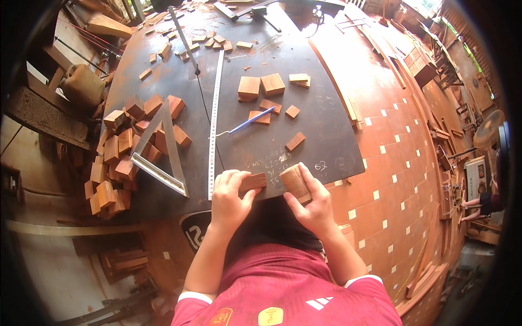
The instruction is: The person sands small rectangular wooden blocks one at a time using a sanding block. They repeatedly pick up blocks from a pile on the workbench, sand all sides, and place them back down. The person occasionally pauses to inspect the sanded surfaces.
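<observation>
At the table's near edge my left hand [231, 198] is closed on a small reddish-brown wooden block [253, 182]. A little to its right, my right hand [314, 204] grips a lighter, thicker wooden block [295, 181] between thumb and fingers. The two blocks are apart. Just beyond them lies a single small wood block [295, 142] on the dark table [250, 149], near some chalk-like writing. Farther off are a blue pen [252, 120], partly over a flat wood piece [261, 117], and two larger pale cubes [273, 83].
To the left a white ruler [212, 130] lies lengthwise beside a metal triangle square [171, 146], which rests against a heap of wood blocks [117, 157]. Scattered offcuts [217, 39] cover the far end. Right of the table is a tiled floor [386, 179]; another person's arms [474, 209] show far right.
</observation>
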